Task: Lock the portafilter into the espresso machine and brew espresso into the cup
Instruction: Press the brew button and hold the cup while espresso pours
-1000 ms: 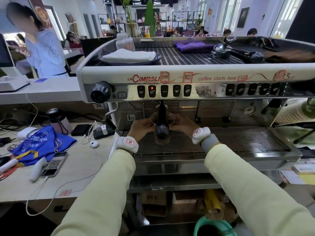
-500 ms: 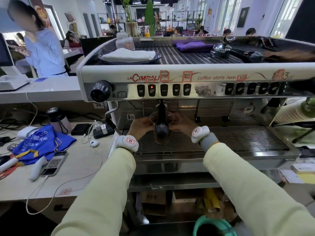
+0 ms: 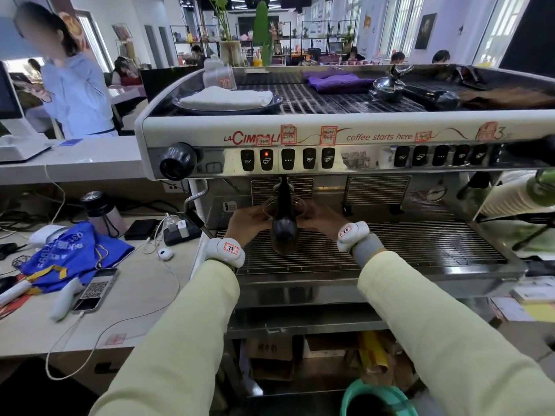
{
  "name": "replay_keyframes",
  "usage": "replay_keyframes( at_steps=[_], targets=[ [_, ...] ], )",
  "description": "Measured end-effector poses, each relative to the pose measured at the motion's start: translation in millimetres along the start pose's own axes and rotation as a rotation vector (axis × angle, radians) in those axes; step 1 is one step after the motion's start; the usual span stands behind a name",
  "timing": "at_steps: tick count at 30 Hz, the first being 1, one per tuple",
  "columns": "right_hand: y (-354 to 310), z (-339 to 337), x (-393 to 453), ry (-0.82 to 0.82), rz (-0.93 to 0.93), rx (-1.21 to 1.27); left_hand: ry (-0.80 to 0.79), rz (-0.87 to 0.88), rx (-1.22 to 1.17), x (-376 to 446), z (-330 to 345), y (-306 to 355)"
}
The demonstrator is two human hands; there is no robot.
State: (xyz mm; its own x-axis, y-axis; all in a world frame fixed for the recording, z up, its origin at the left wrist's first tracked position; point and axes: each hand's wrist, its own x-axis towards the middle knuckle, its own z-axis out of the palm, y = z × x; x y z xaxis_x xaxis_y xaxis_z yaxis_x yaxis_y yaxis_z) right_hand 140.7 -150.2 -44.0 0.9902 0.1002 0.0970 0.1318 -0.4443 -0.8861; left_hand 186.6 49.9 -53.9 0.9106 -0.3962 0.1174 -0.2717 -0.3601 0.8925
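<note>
The espresso machine (image 3: 390, 136) fills the middle of the head view. The portafilter sits in the left group head, its black handle (image 3: 283, 211) pointing straight at me. Behind the handle is a clear glass cup (image 3: 301, 204), held just above the drip tray grate (image 3: 420, 244). My left hand (image 3: 246, 220) grips the cup's left side and my right hand (image 3: 321, 219) grips its right side. The handle hides most of the cup and its contents. A red light glows on the second brew button (image 3: 266, 153).
The steam wand (image 3: 195, 211) hangs left of my left hand. A phone (image 3: 94, 291), a blue cloth (image 3: 72, 253) and cables lie on the left counter. Towels and a second portafilter (image 3: 414, 91) rest on the machine's top. A person stands at the far left.
</note>
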Motion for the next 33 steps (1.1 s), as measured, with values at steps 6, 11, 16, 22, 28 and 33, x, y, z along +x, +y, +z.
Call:
replay_keyframes(
  at_steps=[6,11,16,22,28,33],
  targets=[
    [-2.1,2.4,-0.7,0.043,-0.017,0.004,0.077,0.019,0.014,-0.5,1.4,2.4],
    [1.2,3.5,2.5,0.031,-0.010,-0.012,0.069,0.032,0.079,-0.9,0.3,1.8],
    [5.8,3.8,0.0,0.036,-0.003,-0.009,0.077,0.000,0.091,0.1,-0.8,1.5],
    [0.7,3.4,3.0,0.019,0.008,-0.067,0.102,-0.012,0.020,-1.4,-5.2,-6.0],
    [6.2,1.9,0.1,0.046,0.032,-0.018,0.093,0.001,-0.025,-2.7,-1.4,-1.2],
    [-1.7,9.8,7.3,0.059,0.083,-0.041,0.099,0.022,0.076,-0.7,-1.0,-0.3]
  ],
)
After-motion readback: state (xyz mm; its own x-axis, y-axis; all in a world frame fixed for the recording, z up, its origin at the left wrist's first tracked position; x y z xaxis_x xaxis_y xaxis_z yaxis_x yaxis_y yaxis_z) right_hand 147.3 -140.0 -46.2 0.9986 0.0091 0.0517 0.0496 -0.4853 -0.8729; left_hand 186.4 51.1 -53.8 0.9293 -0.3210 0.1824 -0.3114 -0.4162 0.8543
